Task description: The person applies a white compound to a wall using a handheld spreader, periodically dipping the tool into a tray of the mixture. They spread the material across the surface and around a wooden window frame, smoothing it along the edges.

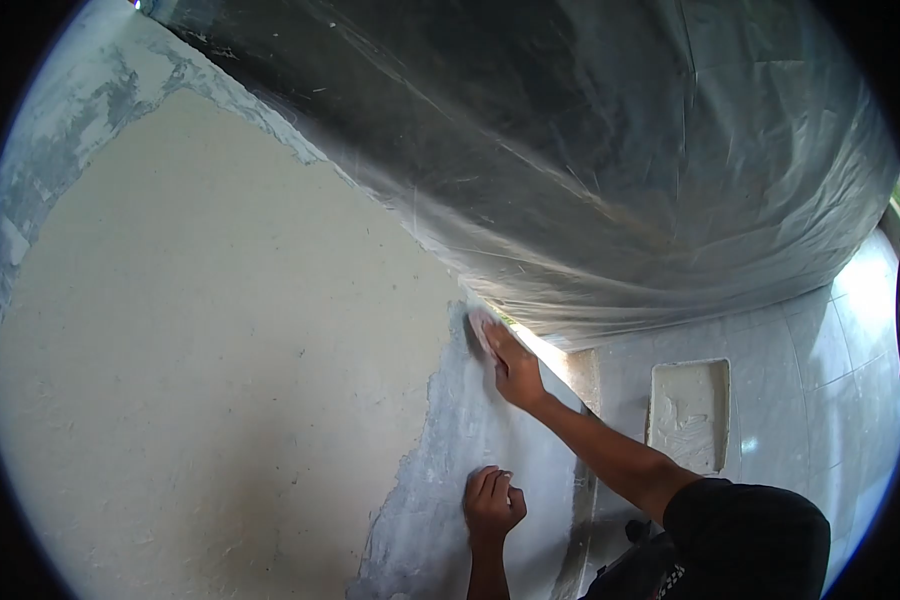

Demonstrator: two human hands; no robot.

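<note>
My right hand (515,370) reaches up to the edge of the wall, its fingers closed over a pale pinkish pad (480,330) laid against the surface. Under it runs a grey, smooth strip of wall (480,420), bordering a large cream-coloured coat of plaster (230,300) with a ragged edge. Lower down, my left hand (494,502) is curled in a fist in front of the grey strip. A small whitish bit shows by its fingers; what it holds is mostly hidden.
Wrinkled translucent plastic sheeting (610,170) covers the area alongside the wall edge. A rectangular tray (725,415) with white paste inside rests on the tiled floor (810,370) to the right. Patchy grey plaster (55,130) shows at the upper left.
</note>
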